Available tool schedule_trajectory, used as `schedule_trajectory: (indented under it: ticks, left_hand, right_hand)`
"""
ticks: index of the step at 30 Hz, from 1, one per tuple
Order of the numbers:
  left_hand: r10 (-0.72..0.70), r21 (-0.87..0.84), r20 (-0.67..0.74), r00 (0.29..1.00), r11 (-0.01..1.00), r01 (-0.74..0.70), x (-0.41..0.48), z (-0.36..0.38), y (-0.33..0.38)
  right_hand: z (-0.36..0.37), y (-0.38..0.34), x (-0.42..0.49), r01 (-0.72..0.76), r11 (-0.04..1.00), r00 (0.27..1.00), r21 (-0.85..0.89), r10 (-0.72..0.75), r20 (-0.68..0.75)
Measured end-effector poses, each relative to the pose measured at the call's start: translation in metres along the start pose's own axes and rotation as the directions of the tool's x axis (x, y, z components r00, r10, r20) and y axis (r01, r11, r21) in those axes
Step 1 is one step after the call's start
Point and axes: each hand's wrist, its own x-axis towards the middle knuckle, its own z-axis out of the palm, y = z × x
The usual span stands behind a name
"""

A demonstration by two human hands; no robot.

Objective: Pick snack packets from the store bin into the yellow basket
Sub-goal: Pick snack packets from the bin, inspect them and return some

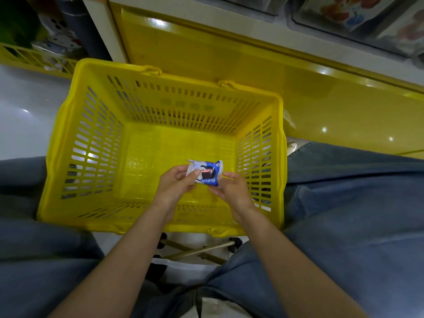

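Note:
A yellow slatted basket (91, 143) stands on the floor between my knees, with nothing lying on its bottom. Over its near half I hold a small blue-and-white snack packet (207, 172) with a dark cookie picture. My left hand (175, 183) pinches the packet's left end with thumb and fingers. My right hand (231, 189) pinches its right end. Both forearms reach in over the basket's near rim. The packet hangs above the basket floor, level and facing up.
A glossy yellow cabinet front (321, 106) rises just behind the basket, with clear-lidded store bins (367, 21) on top. Another yellow basket (27, 58) sits at far left. My jeans-clad legs (355, 214) flank the basket; stool legs with castors (202, 249) show below.

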Motion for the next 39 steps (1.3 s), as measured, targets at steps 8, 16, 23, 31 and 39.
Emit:
schedule_trajectory:
  ticks: [8,16,23,31,39]
  left_hand:
    - [0.005,-0.108,-0.081,0.997,0.994,-0.014,-0.007,-0.006,0.006]
    - [0.216,0.147,0.074,0.974,0.963,-0.225,-0.018,-0.012,0.026]
    - [0.229,0.182,0.071,0.971,0.954,-0.239,-0.034,-0.019,0.053]
    - [0.287,0.291,0.093,0.953,0.908,-0.301,-0.045,-0.019,0.076]
    - [0.484,0.178,0.12,0.867,0.848,-0.498,-0.062,-0.02,0.104]
  right_hand:
    - [-0.001,0.017,0.001,0.157,0.853,0.98,-0.497,-0.074,0.183]
    - [0.001,0.006,-0.014,0.603,0.653,0.797,-0.459,-0.463,0.388]
    - [0.012,-0.019,-0.033,0.473,0.813,0.863,-0.34,-0.35,0.363]
    - [0.019,-0.04,-0.049,0.597,0.736,0.794,-0.319,-0.484,0.369]
    - [0.02,-0.083,-0.058,0.624,0.76,0.739,-0.179,-0.501,0.451]
